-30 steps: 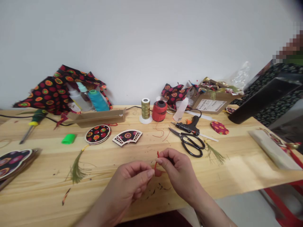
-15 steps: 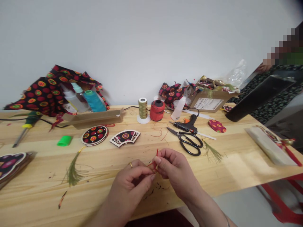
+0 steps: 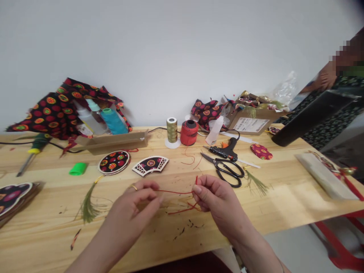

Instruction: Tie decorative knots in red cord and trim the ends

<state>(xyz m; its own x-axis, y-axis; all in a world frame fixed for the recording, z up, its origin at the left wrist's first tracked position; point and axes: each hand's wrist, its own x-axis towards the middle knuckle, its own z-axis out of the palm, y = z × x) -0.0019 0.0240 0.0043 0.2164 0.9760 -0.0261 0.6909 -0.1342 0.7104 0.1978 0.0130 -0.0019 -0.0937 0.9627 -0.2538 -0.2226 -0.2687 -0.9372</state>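
Observation:
A thin red cord (image 3: 176, 193) is stretched between my two hands above the wooden table. My right hand (image 3: 213, 193) pinches it between thumb and forefinger, with a short end standing up and loose ends hanging below. At the other side, my left hand (image 3: 139, 206), with a ring on one finger, is closed on the cord's far end. Beyond my hands lie a fan-shaped ornament (image 3: 150, 165) and a round ornament (image 3: 114, 163), both pale-framed with patterned fabric. Black-handled scissors (image 3: 226, 169) lie just past my right hand.
A glue gun (image 3: 223, 151), a red thread spool (image 3: 189, 132) and a gold spool (image 3: 172, 131) stand farther back. Green tassels (image 3: 90, 204) lie left and right. A cardboard box (image 3: 248, 123) holds scraps. Another person (image 3: 327, 81) stands at the right, behind a black tube (image 3: 313, 117).
My left hand has moved left, away from my right hand, drawing the red cord out straight. My right hand has shifted slightly right. The other person's arm has moved.

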